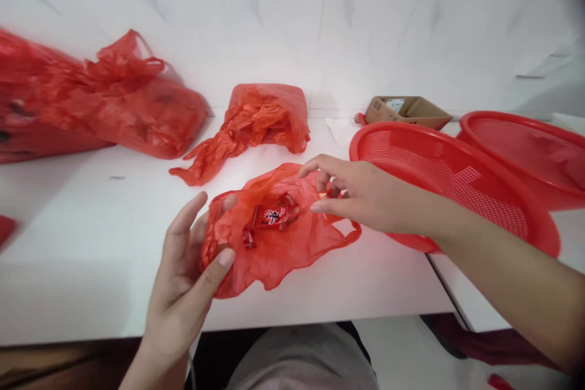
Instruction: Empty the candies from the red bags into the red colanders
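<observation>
A thin red plastic bag (283, 262) lies spread open on the white table, with several red-wrapped candies (270, 217) inside. My left hand (187, 274) grips its left side, thumb over the edge and fingers behind the film. Above the right part of the bag is my right hand (354, 192), fingers curled and thumb below. A small red and gold wrapped candy (322, 195) shows at its fingertips; the fingers partly hide it.
Against the wall stand a bundled red bag (274, 109) and larger full red bags (150, 109). To the right are two red perforated baskets (411, 140) (525, 128), with an open cardboard box (397, 111) behind. The front edge of the table (91, 311) runs close to my body.
</observation>
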`<state>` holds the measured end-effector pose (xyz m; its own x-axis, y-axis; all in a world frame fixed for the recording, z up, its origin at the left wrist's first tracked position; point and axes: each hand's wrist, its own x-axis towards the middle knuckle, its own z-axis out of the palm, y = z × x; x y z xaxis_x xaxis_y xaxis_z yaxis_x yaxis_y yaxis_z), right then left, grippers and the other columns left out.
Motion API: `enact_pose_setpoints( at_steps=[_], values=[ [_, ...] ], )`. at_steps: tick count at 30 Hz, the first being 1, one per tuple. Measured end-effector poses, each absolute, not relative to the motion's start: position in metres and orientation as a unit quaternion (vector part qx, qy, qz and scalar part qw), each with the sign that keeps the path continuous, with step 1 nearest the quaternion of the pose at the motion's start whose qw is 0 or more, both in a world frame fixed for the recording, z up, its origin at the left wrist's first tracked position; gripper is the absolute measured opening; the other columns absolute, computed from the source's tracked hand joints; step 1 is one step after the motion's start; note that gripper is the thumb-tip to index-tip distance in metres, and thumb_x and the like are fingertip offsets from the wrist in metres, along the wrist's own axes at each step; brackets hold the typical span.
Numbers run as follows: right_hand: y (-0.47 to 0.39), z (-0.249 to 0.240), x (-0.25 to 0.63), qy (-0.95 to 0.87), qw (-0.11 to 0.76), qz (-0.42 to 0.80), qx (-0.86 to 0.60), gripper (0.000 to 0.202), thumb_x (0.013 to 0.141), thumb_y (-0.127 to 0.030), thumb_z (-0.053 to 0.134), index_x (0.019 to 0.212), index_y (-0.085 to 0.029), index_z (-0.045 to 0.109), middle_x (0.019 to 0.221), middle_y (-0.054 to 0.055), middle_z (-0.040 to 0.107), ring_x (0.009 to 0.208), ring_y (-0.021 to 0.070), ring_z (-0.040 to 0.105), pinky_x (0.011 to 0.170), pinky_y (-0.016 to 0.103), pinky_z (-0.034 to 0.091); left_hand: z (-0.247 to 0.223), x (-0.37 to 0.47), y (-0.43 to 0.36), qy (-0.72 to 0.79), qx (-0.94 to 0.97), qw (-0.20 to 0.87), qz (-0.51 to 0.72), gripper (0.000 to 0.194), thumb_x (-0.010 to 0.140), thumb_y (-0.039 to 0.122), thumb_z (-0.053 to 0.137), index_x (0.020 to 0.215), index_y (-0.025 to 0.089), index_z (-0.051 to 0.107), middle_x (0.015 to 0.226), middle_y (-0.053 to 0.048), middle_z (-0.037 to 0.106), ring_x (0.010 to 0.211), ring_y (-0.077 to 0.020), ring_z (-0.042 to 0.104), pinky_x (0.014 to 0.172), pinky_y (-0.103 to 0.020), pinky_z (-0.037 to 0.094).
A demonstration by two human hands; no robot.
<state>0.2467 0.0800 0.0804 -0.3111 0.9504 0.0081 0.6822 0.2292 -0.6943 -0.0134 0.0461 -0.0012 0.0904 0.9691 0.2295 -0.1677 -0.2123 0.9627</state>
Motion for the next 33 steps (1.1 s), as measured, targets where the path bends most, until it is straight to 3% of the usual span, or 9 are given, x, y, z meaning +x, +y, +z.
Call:
enact_pose_setpoints(
  at_steps=[5,8,11,14,19,22,25,29,33],
  values=[
    [0.089,0.063,0.219,-0.771,0.265,0.289,-0.503,0.035,0.088,-0.026,0.057,0.123,-0.029,0.059,0.108,0.002,0.069,0.096,0.0179,0.066,0.085,0.034,0.053,0.000,-0.022,0.038,0.393,0.543,0.480,0.566,0.063,0.088,0.017,0.063,0.142,0.040,0.041,0.142,-0.003,0.054,0.129,-0.0200,0.051,0.092,-0.026,0.054],
    [0.079,0.066,0.222,-0.785,0.282,0.236,-0.498,0.028,0.092,-0.029,0.053,0.118,-0.029,0.062,0.116,0.001,0.068,0.104,0.0183,0.064,0.091,0.034,0.052,-0.003,-0.029,0.036,0.396,0.554,0.472,0.560,0.063,0.088,0.016,0.063,0.142,0.042,0.042,0.141,-0.002,0.055,0.120,-0.0185,0.056,0.085,-0.023,0.056],
    [0.059,0.064,0.229,-0.794,0.284,0.170,-0.510,0.022,0.093,-0.034,0.053,0.110,-0.026,0.064,0.109,0.002,0.069,0.096,0.0186,0.066,0.084,0.033,0.055,-0.004,-0.036,0.034,0.407,0.558,0.470,0.549,0.062,0.086,0.016,0.065,0.139,0.042,0.046,0.139,-0.002,0.056,0.092,-0.0126,0.064,0.069,-0.018,0.055],
    [0.039,0.050,0.234,-0.810,0.263,0.133,-0.506,0.021,0.094,-0.033,0.052,0.109,-0.024,0.064,0.108,0.004,0.069,0.095,0.0185,0.066,0.082,0.033,0.056,0.000,-0.045,0.028,0.434,0.540,0.480,0.539,0.057,0.083,0.018,0.068,0.134,0.039,0.053,0.128,-0.001,0.063,0.064,-0.0055,0.058,0.060,-0.015,0.051],
    [0.023,0.019,0.241,-0.808,0.259,0.029,-0.528,0.021,0.092,-0.033,0.054,0.106,-0.024,0.066,0.129,0.011,0.057,0.119,0.0259,0.056,0.095,0.044,0.052,0.013,-0.060,0.020,0.453,0.555,0.474,0.512,0.042,0.083,0.020,0.068,0.124,0.031,0.065,0.116,-0.002,0.069,0.071,-0.0081,0.062,0.061,-0.013,0.052],
    [0.018,0.011,0.251,-0.797,0.216,0.019,-0.564,0.035,0.091,-0.041,0.055,0.121,-0.027,0.062,0.146,0.012,0.043,0.132,0.0319,0.046,0.098,0.052,0.049,0.018,-0.067,0.021,0.446,0.597,0.450,0.493,0.045,0.086,0.021,0.065,0.128,0.034,0.061,0.113,-0.002,0.067,0.064,-0.0063,0.058,0.054,-0.012,0.050],
    [0.008,0.009,0.264,-0.795,0.155,0.057,-0.584,0.048,0.089,-0.048,0.056,0.135,-0.033,0.053,0.153,0.009,0.035,0.137,0.0344,0.040,0.097,0.054,0.049,0.022,-0.074,0.022,0.473,0.643,0.422,0.430,0.050,0.087,0.028,0.063,0.135,0.039,0.052,0.116,-0.003,0.063,0.077,-0.0113,0.064,0.061,-0.016,0.055],
    [-0.008,0.008,0.275,-0.777,0.118,0.133,-0.604,0.055,0.088,-0.053,0.056,0.140,-0.039,0.048,0.151,0.006,0.041,0.133,0.0338,0.046,0.090,0.048,0.056,0.026,-0.083,0.021,0.491,0.705,0.403,0.315,0.046,0.085,0.032,0.064,0.130,0.039,0.054,0.113,-0.003,0.066,0.099,-0.0212,0.065,0.076,-0.027,0.057],
    [-0.011,0.007,0.272,-0.757,0.100,0.249,-0.595,0.046,0.090,-0.049,0.054,0.134,-0.034,0.056,0.137,0.006,0.057,0.123,0.0289,0.057,0.091,0.043,0.055,0.029,-0.078,0.019,0.488,0.740,0.380,0.265,0.009,0.085,0.032,0.062,0.089,0.027,0.068,0.082,0.001,0.068,0.076,-0.0159,0.064,0.069,-0.023,0.054]
  ],
)
